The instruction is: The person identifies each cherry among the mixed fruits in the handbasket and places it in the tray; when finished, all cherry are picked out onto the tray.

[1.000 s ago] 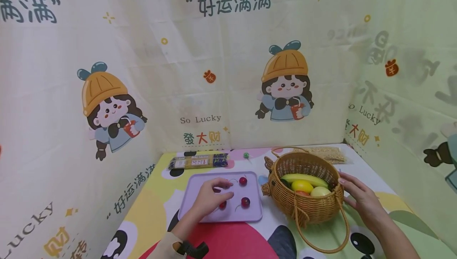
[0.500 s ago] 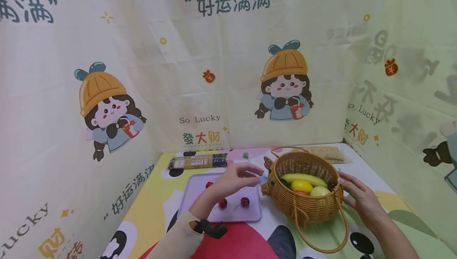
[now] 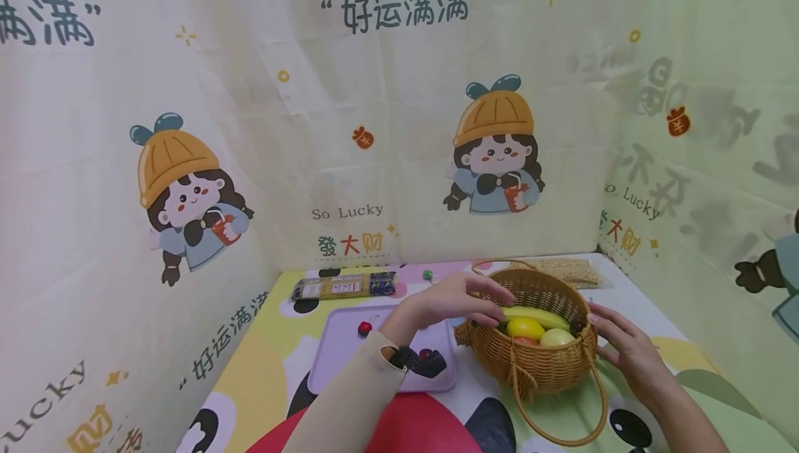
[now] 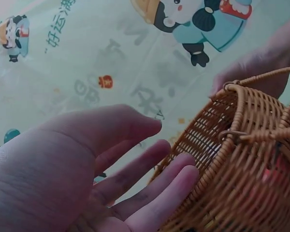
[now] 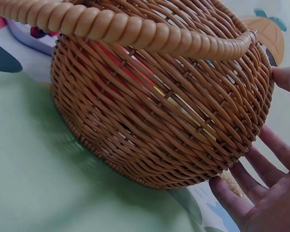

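Observation:
A brown wicker basket (image 3: 543, 370) with a loop handle stands on the right of the table, holding a banana (image 3: 539, 315), a yellow lemon (image 3: 526, 329) and other fruit. My left hand (image 3: 458, 300) reaches over the basket's left rim, fingers extended; in the left wrist view nothing shows between its thumb and fingers. My right hand (image 5: 268, 193) rests spread fingers against the basket's right side. To the left lies a purple tray (image 3: 321, 363) with cherries; one cherry (image 3: 365, 329) shows near its back left, and the left forearm hides part of the tray.
A packet of noodles (image 3: 343, 286) lies behind the tray, with a small green-topped thing (image 3: 427, 275) to its right. Behind the basket is a clear bag of grain (image 3: 564, 272). Printed cloth walls enclose the table at the back and sides.
My left hand has moved right, from above the tray's cherries to the basket's left rim. My right hand stays at the basket's side. The basket has stayed in place.

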Demonstrator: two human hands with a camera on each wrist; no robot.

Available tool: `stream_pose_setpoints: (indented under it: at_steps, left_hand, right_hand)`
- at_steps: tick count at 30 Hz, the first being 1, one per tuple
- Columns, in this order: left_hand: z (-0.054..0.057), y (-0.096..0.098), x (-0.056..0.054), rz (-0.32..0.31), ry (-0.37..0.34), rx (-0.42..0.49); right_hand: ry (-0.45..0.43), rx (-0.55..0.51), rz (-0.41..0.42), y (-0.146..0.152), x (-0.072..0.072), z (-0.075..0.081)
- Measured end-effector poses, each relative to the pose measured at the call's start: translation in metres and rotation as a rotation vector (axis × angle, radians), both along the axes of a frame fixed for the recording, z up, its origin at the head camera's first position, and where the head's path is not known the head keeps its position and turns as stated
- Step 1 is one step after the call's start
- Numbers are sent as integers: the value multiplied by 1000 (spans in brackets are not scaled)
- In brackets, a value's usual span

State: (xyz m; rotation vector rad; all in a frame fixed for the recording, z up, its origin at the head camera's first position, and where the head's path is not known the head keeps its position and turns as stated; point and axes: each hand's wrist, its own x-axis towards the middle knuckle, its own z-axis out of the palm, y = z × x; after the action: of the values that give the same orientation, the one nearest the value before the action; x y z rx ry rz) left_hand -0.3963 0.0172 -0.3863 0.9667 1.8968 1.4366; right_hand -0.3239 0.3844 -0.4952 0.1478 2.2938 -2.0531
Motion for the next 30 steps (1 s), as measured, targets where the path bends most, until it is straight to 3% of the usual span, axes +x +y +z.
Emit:
stream_pose_setpoints:
  at_steps: [5,13,17,30]
  left_hand:
    - [5,26,-11,-62,-15,-10]
    - [-3,62,-27,-122,-74,-77]
    - [-10,82,-31,-157,-103,-138]
    - [-21,129,-35,-185,-185,-372]
  right_hand:
    - [4,-1,2,0,2,-1]
    - [3,2,4,-3,3,1]
    - [-13,10,-7,-2,2,2]
    - [-36,41,-4,-1,1,2]
